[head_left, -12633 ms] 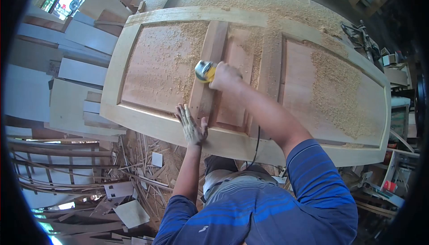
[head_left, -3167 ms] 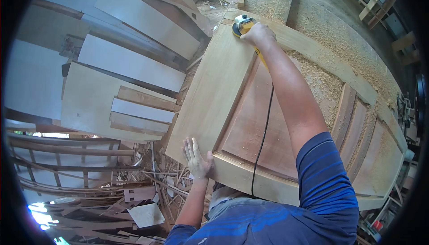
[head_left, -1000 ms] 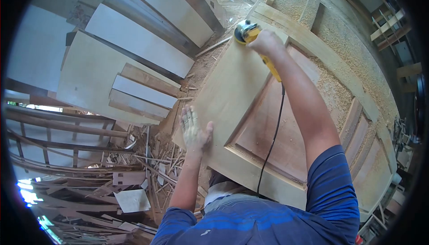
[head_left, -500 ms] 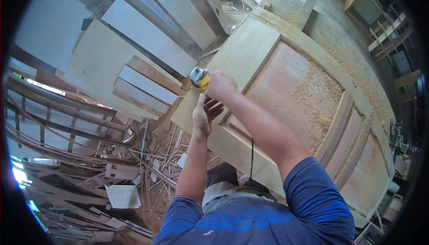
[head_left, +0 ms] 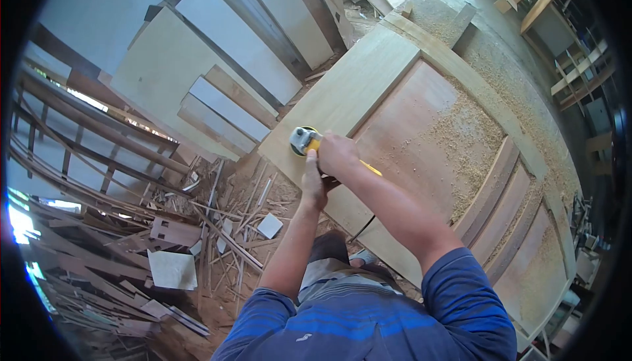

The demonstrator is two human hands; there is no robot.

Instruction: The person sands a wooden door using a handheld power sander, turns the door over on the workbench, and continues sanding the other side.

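A yellow angle grinder (head_left: 303, 138) with a grey metal head and a round disc is over the near left corner of a wooden panel door (head_left: 368, 75). My right hand (head_left: 338, 155) wraps around its yellow body, part of which shows past the wrist. Just below the head, my left hand (head_left: 314, 184) grips the tool from the near side, its thumb up along it and its fingers mostly hidden underneath. A black cord (head_left: 362, 228) hangs below my right forearm. Whether the disc touches the wood, I cannot tell.
Wood shavings (head_left: 461, 140) lie over the door's recessed panel and its far side. Boards (head_left: 240, 35) lean at the upper left. Offcuts and thin strips (head_left: 247, 219) litter the floor left of my legs. Wooden frames (head_left: 546, 5) stand at the upper right.
The grinder has turned, its head now facing up over the door corner. My left hand, earlier with fingers spread beneath the tool, has closed on it. The view has shifted slightly.
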